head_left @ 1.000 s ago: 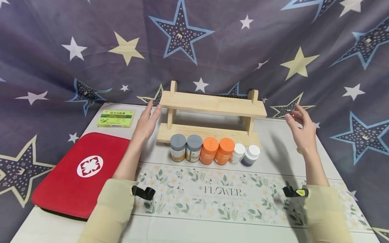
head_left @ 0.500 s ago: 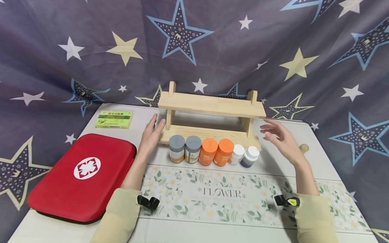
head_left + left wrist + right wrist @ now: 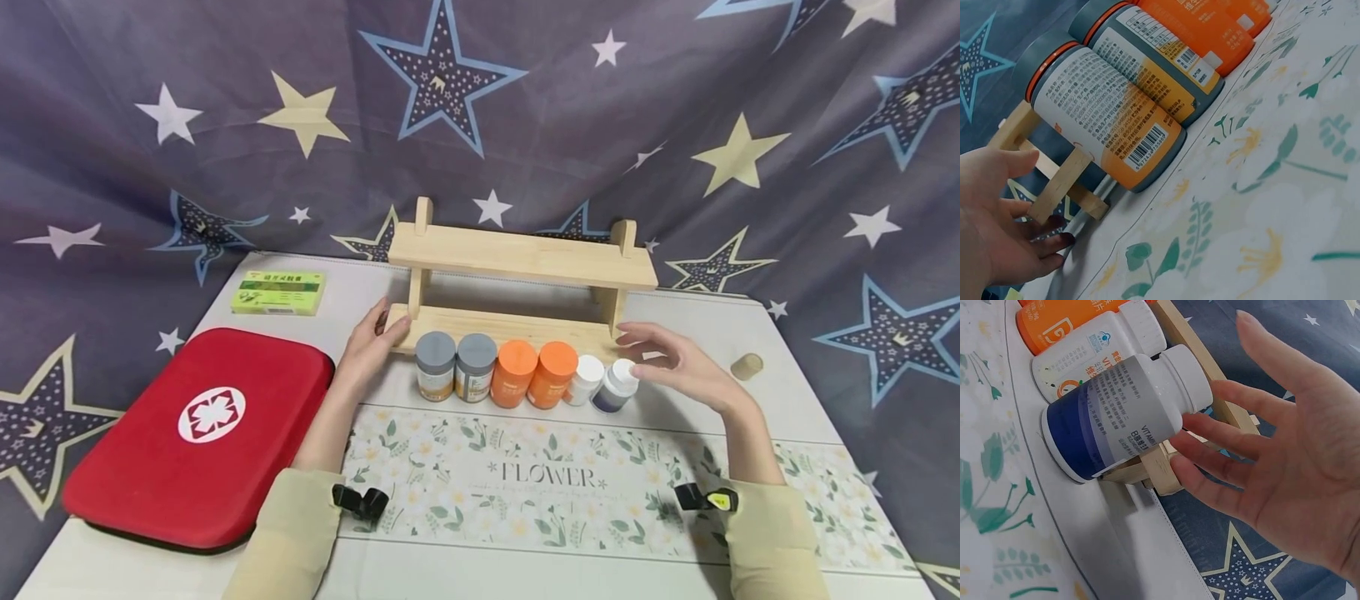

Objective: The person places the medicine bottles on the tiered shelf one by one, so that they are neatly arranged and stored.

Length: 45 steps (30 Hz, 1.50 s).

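A two-tier wooden shelf stands at the back of the table. Before its lower board is a row of lidded bottles: two grey-capped bottles, two orange bottles, a small white bottle and a white-and-blue vitamin bottle. My left hand is at the lower board's left end; in the left wrist view its thumb and loosely bent fingers lie either side of the wooden end. My right hand, fingers spread and relaxed, is by the board's right end, close behind the vitamin bottle.
A red first-aid case lies at the left, with a green-yellow box behind it. A small tan cylinder lies at the right. A flower-patterned strip crosses the table front. A starry curtain hangs behind.
Both hands have come down and inward to the ends of the shelf's lower board, the right hand moving left the most. Shelf and bottles stay in place.
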Available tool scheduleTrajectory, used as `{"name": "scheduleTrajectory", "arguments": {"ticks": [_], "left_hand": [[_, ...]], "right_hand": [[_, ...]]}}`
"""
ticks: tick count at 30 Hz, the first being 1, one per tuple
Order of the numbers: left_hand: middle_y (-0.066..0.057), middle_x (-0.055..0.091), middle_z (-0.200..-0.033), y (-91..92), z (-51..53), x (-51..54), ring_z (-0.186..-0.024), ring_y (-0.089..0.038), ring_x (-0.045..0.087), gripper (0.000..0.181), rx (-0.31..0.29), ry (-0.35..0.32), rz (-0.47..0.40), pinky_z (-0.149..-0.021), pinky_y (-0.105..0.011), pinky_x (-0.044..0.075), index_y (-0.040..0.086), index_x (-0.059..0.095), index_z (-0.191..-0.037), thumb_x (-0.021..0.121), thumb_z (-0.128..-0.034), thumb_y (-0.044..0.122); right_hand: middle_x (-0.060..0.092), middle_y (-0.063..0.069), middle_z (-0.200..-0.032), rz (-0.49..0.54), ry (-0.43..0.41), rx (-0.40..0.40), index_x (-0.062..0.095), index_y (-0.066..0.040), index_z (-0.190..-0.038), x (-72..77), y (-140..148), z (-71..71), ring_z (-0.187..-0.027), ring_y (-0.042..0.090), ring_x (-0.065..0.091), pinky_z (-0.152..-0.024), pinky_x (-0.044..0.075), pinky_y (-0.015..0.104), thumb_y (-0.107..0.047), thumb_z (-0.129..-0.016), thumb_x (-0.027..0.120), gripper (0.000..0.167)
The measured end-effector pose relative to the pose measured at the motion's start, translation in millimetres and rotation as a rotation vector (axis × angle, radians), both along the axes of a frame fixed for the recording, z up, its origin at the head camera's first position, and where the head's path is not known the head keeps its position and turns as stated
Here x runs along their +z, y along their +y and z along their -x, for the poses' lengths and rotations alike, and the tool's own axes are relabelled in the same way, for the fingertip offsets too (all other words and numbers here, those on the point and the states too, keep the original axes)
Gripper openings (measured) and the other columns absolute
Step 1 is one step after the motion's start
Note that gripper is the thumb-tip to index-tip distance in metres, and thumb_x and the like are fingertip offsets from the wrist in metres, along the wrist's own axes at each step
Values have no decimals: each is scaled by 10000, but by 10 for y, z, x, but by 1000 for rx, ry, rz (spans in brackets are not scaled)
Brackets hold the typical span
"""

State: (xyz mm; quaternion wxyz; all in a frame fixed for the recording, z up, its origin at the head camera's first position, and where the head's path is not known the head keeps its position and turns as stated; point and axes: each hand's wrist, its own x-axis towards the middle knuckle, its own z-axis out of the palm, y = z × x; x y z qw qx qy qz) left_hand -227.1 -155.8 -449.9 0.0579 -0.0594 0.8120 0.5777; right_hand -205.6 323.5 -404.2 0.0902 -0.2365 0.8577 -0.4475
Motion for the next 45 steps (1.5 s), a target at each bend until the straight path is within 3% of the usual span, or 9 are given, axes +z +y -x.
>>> {"name": "scheduleTrajectory", "arguments": {"ticks": [8,15,23,31,40,45], "left_hand": [[-171,258,-1702,-33,-3,-51,-1592,-313,233,784,-19,-4,-4,-1309,-433,207,115,188,-1658,597,-1031,348],[-164,278,-1696,-48,-8,-72,-1587,-319,245,780,-30,-1,-20,-1309,-442,202,125,186,-1658,613,-1028,294],[-149,268,-1702,-68,-32,-81,-1582,-308,256,757,-47,-19,-63,-1303,-449,219,167,167,-1663,586,-1042,274],[-158,304,-1681,-56,-21,-82,-1558,-315,299,763,-40,-15,-107,-1292,-458,247,174,161,-1665,589,-1039,252],[-165,338,-1659,-65,-30,-88,-1548,-312,311,753,-33,11,-135,-1295,-450,234,149,203,-1659,609,-1030,231],[-172,357,-1643,-56,-29,-92,-1520,-311,344,753,-20,11,-134,-1283,-450,259,142,215,-1656,617,-1025,223]], "right_hand": [[641,173,-1368,-62,7,88,520,-33,-1472,-8,20,9,-1177,61,627,-992,525,236,-92,-838,843,713],[690,130,-1324,-113,51,114,617,-73,-1382,-74,33,17,-1128,2,637,-976,499,201,-118,-799,885,644],[732,71,-1209,-139,28,75,687,-122,-1279,-100,22,18,-1037,10,665,-924,516,204,-146,-797,890,523],[738,16,-1180,-158,-17,40,701,-174,-1239,-72,15,5,-1018,41,682,-932,540,347,-198,-820,878,455],[740,-9,-1145,-128,19,25,699,-180,-1214,-66,62,-5,-1062,59,682,-955,522,215,-170,-847,856,399],[730,-22,-1129,-69,32,4,693,-127,-1221,-1,103,-35,-1070,36,677,-952,517,174,-111,-850,843,401]]}}
